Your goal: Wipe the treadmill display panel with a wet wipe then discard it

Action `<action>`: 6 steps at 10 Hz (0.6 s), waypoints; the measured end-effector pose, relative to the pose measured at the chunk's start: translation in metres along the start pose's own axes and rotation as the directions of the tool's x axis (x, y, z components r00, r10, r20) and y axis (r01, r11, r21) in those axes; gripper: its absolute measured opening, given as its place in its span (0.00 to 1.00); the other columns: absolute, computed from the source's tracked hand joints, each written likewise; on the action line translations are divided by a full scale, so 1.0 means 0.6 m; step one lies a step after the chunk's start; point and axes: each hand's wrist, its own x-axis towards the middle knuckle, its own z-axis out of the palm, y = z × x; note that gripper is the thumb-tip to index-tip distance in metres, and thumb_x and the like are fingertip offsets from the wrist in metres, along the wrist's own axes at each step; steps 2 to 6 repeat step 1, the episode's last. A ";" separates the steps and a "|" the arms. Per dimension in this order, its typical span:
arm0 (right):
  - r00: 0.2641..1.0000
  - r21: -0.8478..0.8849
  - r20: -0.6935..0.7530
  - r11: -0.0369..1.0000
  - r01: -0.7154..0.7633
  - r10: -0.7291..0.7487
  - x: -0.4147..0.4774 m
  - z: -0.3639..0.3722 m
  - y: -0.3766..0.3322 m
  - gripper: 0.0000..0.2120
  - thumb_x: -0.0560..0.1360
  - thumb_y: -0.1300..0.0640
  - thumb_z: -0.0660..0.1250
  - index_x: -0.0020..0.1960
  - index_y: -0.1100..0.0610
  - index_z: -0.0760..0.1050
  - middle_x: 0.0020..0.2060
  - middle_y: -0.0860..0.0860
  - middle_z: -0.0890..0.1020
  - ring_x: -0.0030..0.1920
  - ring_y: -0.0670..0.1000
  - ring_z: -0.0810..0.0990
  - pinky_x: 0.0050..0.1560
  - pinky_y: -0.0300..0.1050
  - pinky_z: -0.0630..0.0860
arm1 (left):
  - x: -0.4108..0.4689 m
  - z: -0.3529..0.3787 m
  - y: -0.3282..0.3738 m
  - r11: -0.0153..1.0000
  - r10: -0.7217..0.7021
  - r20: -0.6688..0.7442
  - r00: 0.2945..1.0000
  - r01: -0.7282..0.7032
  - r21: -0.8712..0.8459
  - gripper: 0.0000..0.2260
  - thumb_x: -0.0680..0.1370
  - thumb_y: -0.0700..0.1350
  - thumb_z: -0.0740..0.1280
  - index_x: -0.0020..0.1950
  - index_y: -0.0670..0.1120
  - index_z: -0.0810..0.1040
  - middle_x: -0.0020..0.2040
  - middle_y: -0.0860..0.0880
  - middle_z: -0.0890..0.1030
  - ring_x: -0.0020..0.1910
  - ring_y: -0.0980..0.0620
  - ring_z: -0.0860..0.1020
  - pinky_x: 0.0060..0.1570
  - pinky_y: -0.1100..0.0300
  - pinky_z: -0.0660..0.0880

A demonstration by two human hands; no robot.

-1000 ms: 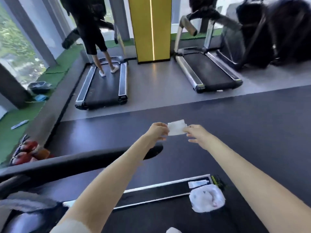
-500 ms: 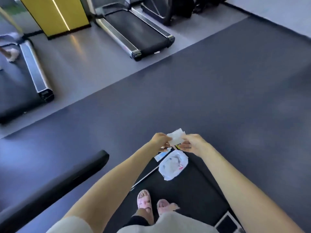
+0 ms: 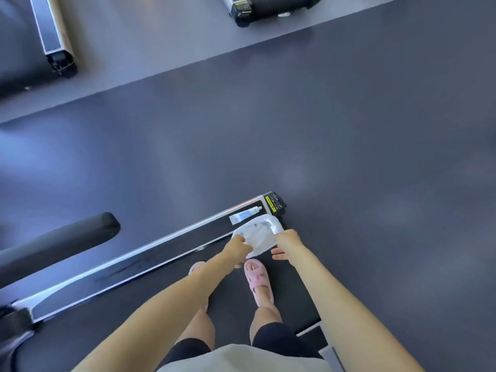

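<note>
A white bag [image 3: 259, 233] is pinched at nine o'clock by left hand [image 3: 237, 247], three o'clock by right hand [image 3: 288, 241], presumably held open for discarding.

This is a gym: a person stands on a treadmill [image 3: 236, 304] beside a padded black handrail [image 3: 59, 242], while the rear ends of a second treadmill [image 3: 53, 47] and a third treadmill [image 3: 257, 9] rest across the dark rubber flooring [image 3: 322, 130].
</note>
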 end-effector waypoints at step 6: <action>1.000 -0.248 -0.011 0.969 -0.015 0.013 0.020 -0.025 0.008 0.23 0.77 0.54 0.59 0.70 0.59 0.61 0.61 0.59 0.72 0.55 0.59 0.75 0.44 0.51 0.78 | -0.005 0.028 0.014 0.980 0.078 -0.087 0.993 -0.061 0.188 0.24 0.80 0.44 0.59 0.73 0.44 0.55 0.68 0.39 0.64 0.61 0.41 0.71 0.53 0.51 0.75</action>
